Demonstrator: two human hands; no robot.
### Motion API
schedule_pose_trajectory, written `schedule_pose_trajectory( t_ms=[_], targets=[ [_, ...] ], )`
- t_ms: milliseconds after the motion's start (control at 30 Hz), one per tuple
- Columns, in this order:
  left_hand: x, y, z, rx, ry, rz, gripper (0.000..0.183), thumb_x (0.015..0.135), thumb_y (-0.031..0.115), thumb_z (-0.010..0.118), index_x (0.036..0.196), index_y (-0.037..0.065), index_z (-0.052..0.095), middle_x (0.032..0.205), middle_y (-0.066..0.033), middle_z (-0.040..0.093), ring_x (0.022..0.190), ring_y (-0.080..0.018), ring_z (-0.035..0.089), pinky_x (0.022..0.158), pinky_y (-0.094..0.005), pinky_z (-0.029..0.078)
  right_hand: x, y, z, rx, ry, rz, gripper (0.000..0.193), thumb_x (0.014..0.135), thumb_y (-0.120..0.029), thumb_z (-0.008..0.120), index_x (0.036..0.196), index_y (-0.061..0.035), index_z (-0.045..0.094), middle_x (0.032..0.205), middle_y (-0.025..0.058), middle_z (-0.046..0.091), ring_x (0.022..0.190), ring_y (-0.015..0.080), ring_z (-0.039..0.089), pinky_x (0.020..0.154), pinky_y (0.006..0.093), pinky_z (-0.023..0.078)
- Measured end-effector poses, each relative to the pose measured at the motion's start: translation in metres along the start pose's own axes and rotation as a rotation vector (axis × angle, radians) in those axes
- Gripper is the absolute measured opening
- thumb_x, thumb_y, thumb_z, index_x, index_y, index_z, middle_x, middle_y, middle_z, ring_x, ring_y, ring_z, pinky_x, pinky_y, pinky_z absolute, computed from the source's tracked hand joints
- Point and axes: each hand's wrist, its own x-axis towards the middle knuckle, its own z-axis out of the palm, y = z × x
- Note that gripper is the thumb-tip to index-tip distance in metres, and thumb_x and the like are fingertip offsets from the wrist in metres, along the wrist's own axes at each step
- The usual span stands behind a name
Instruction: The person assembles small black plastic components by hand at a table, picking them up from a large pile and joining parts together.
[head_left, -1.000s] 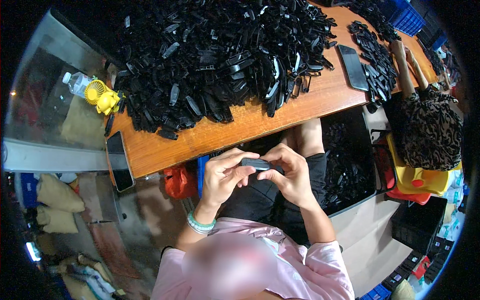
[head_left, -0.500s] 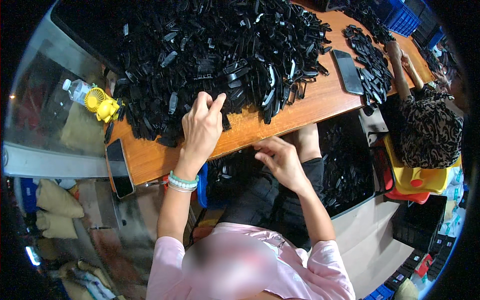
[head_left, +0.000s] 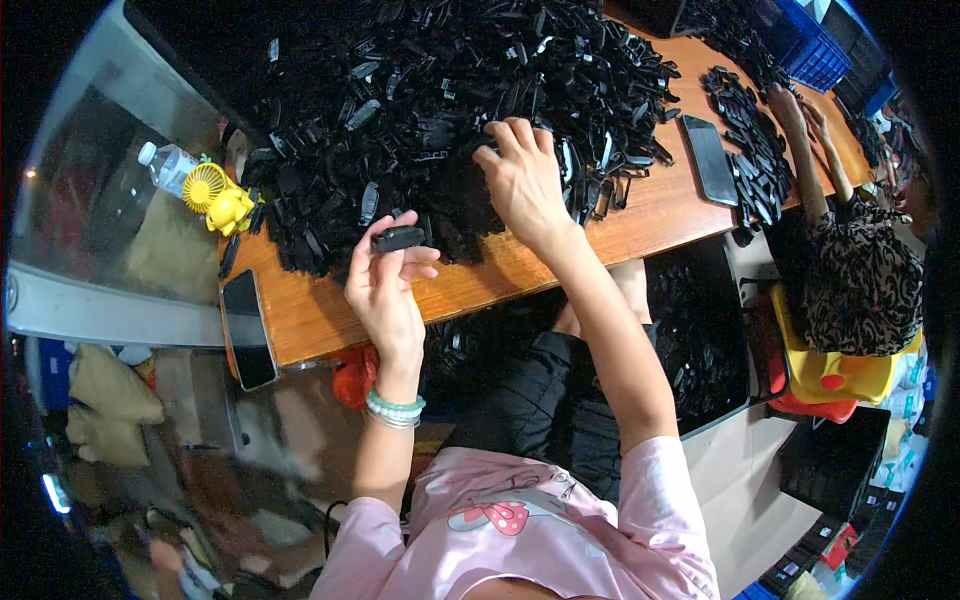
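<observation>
Hands, two, bare: left hand (head_left: 385,298), palm up over the near edge of the wooden table (head_left: 325,322), grip narrow, holding one oblong black plastic piece (head_left: 398,238) between thumb and fingers; right hand (head_left: 526,188), back up, fingers bent and somewhat spread over the heap of black plastic parts (head_left: 325,205), tips hidden, contents of grip cannot be told. Surroundings, left to right: clear bottle (head_left: 174,168); yellow mini fan (head_left: 218,203); dark phone (head_left: 248,330); second phone (head_left: 709,160). Handling note, by judgement: light left pinch; right fingertips on single parts, lest interlocked neighbours drag along.
</observation>
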Motion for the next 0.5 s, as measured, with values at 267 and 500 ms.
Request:
schedule_pose_trajectory(
  t_ms=[267, 500],
  targets=[
    [-0.033, 0.018, -0.021, 0.091, -0.360, -0.377, 0.034, 0.091, 0.012, 0.054, 0.123, -0.001, 0.052, 0.098, -0.0138, 0.065, 0.058, -0.0093, 0.056, 0.051, -0.0191, 0.044, -0.039, -0.030, -0.053, 1.011, -0.036, 0.458, 0.023, 0.075, -0.002, 0.067, 0.095, 0.0009, 0.058, 0.101, 0.0161, 0.061, 0.097, 0.0307, 0.059, 0.079, 0.0368, 0.047],
    [-0.051, 0.032, -0.001, 0.516, -0.441, -0.135, 0.028, 0.087, 0.008, 0.062, 0.109, -0.008, 0.059, 0.078, -0.0057, 0.059, 0.055, -0.0072, 0.051, 0.047, -0.0212, 0.040, -0.096, -0.039, -0.082, 1.124, -0.277, 0.188, 0.035, 0.081, -0.003, 0.061, 0.115, 0.0023, 0.055, 0.095, 0.0174, 0.060, 0.089, 0.0317, 0.059, 0.079, 0.0352, 0.046]
  ],
)
